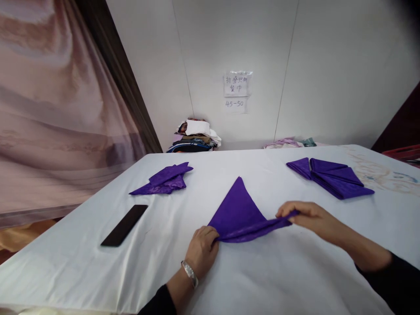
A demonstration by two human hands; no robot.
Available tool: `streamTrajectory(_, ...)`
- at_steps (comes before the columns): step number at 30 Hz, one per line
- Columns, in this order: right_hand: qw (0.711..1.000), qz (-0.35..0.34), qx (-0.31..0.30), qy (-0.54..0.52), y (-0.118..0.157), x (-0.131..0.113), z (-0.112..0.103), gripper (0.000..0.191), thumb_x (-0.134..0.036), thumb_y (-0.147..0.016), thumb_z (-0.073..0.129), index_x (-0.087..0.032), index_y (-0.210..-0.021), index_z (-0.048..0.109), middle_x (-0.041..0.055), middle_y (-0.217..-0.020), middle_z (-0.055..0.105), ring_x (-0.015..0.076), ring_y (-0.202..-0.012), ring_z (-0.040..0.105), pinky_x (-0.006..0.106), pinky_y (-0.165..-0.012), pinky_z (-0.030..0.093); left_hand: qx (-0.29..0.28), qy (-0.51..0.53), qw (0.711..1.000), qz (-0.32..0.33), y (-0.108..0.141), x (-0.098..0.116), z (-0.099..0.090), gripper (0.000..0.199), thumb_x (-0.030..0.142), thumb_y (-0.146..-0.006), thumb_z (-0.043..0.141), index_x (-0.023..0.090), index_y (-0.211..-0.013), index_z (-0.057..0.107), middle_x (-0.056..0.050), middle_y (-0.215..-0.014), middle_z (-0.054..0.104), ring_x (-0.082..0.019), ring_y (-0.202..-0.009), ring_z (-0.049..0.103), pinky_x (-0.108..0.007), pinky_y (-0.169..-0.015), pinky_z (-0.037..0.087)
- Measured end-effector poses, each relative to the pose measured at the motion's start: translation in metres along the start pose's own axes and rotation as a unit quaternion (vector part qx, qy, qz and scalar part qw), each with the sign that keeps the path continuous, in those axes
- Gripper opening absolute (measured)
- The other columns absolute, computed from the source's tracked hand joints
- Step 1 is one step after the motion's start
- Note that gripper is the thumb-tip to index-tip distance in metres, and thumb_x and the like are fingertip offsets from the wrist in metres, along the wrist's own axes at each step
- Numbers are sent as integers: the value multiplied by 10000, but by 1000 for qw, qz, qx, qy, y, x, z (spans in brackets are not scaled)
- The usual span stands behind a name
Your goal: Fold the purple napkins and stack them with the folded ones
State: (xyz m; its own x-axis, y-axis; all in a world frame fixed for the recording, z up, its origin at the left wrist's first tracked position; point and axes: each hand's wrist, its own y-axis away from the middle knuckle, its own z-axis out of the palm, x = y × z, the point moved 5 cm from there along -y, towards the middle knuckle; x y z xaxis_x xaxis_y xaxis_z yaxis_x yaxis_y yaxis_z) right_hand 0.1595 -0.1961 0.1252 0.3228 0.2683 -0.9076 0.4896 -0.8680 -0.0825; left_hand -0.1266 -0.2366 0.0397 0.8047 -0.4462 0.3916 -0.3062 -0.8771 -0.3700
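A purple cloth napkin (238,210) lies in front of me as a triangle, its point facing away and its near edge folded over into a band. My left hand (202,247), with a silver bracelet at the wrist, is closed at the band's left end, where the fingertips are partly hidden. At the other end, my right hand (303,214) pinches the corner of the band, which looks slightly lifted from the table. Far to the right sit several folded purple napkins (337,177). More purple napkins (164,179) lie loosely piled at the far left.
A white cloth covers the table (262,275). On its left lies a dark flat rectangular object (124,225). Piled clothes (195,135) and other fabrics (285,143) stand behind the far edge. A handwritten sign (236,85) hangs on the wall; a pink curtain (59,109) drapes at left.
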Motion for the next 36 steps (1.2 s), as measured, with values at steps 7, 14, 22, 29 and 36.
streamTrajectory(7,982,125,57,-130,-117,29,-14,104,-212,-669,558,-158,-748,599,3,-634,597,124,-590,560,263,-591,458,57,15,998,-26,-2,-15,4,238,125,-692,510,204,-910,565,-25,-795,635,-193,-762,587,-384,-744,474)
streamTrajectory(14,979,181,88,-34,-198,81,11,144,-123,-624,530,-144,-742,611,12,-599,596,127,-543,556,232,-503,436,104,39,988,-110,0,-37,10,426,188,-747,493,199,-1172,475,-4,-787,617,-174,-739,599,-367,-724,508)
streamTrajectory(22,981,118,113,102,-230,115,27,258,-116,-661,513,-169,-886,626,18,-754,651,147,-675,587,218,-583,431,100,50,983,-144,1,-43,8,426,185,-774,486,187,-1199,467,-32,-827,624,-183,-779,604,-373,-737,514)
streamTrajectory(29,965,94,109,218,-236,125,34,424,-179,-691,536,-184,-1113,581,42,-860,649,184,-736,580,263,-654,412,113,43,984,-130,-1,-45,2,339,220,-807,490,204,-1145,508,6,-710,612,-168,-682,596,-340,-682,508)
streamTrajectory(36,954,72,100,273,-237,127,38,437,-220,-752,528,-224,-1189,531,44,-961,643,187,-813,578,264,-710,399,115,43,984,-131,-2,-45,0,280,255,-843,460,208,-1111,523,10,-693,611,-165,-680,600,-333,-679,503)
